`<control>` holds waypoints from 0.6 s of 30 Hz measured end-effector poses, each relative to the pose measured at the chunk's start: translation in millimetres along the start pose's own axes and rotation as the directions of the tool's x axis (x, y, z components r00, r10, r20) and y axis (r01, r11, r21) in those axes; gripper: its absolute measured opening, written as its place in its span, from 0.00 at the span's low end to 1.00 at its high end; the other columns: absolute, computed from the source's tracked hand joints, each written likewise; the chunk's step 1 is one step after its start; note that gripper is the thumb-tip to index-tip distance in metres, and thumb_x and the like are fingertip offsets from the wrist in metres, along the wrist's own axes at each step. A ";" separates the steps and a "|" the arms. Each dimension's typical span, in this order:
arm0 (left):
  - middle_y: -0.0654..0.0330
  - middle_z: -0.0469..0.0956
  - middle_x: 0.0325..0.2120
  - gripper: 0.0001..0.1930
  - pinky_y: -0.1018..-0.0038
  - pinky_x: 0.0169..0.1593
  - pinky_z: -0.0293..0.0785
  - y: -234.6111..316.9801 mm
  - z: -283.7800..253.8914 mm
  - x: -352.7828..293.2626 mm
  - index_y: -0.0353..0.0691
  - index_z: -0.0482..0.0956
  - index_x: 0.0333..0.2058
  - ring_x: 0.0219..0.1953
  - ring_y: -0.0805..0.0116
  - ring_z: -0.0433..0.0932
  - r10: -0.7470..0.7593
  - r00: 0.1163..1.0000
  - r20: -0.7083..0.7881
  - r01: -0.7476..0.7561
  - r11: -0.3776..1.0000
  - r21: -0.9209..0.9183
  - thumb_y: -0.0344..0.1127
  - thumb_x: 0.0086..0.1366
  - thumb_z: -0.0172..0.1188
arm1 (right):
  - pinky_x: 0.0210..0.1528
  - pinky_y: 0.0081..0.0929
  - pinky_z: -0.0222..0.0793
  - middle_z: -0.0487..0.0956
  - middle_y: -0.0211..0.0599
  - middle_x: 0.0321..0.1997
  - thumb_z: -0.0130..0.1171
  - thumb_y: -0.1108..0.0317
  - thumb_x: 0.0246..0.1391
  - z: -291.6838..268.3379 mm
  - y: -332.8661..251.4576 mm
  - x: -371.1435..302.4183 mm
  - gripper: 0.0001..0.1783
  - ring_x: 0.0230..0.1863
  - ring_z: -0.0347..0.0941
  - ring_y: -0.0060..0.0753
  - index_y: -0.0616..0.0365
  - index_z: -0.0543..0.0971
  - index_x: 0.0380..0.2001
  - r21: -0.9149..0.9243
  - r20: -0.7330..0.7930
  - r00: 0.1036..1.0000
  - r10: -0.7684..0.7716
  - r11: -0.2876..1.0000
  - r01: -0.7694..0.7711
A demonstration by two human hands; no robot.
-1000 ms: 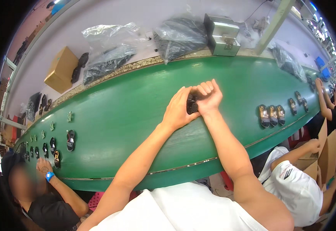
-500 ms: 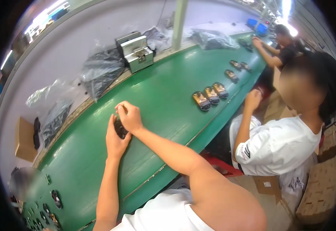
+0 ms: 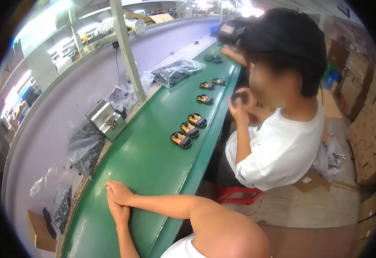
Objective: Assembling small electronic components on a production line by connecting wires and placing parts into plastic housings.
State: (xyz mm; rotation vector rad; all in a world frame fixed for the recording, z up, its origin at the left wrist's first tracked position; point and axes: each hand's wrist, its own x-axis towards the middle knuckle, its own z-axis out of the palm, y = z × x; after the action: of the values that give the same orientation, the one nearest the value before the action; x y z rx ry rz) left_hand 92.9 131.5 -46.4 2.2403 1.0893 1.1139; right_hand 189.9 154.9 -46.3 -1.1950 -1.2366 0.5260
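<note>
My right hand (image 3: 119, 192) is closed over my left hand (image 3: 118, 213), above the left part of the green belt (image 3: 138, 146). The fingers of my left hand curl upward beneath it and are largely covered. Between the palms, the small black part, seemingly a computer mouse part, seen in the left hand a moment earlier is hidden now. Beyond my hands, three open black mouse bases (image 3: 180, 140) with orange-brown circuit boards lie in a slanting row. Farther along the belt are another base (image 3: 204, 99) and two more near it (image 3: 219, 81).
A co-worker in a white shirt (image 3: 278, 146) sits to the right, holding a dark rounded object (image 3: 239, 97) in both hands. Along the wall stand a metal box-like device (image 3: 107, 121), plastic bags (image 3: 177, 72), a post (image 3: 127, 51) and a cardboard box (image 3: 39, 232). Stacked cartons (image 3: 371, 142) line the far right.
The view has swung to the right and up. My hands have closed together, covering the black part. The co-worker now has both hands raised around a dark object.
</note>
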 end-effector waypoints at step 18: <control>0.46 0.70 0.59 0.29 0.60 0.68 0.62 -6.8 -70.0 -72.0 0.30 0.65 0.65 0.64 0.47 0.69 -0.106 0.987 -0.122 0.111 0.993 0.032 0.26 0.65 0.57 | 0.57 0.47 0.71 0.80 0.51 0.48 0.44 0.65 0.67 72.2 -27.8 -59.3 0.15 0.52 0.75 0.59 0.64 0.78 0.43 0.067 0.357 0.930 -0.090 0.995 0.070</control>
State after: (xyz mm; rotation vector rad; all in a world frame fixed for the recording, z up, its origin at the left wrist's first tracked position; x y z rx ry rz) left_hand 6.5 79.8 -43.7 2.1377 1.2761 1.2045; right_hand 98.0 123.9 -55.7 -1.0251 -1.5653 0.7355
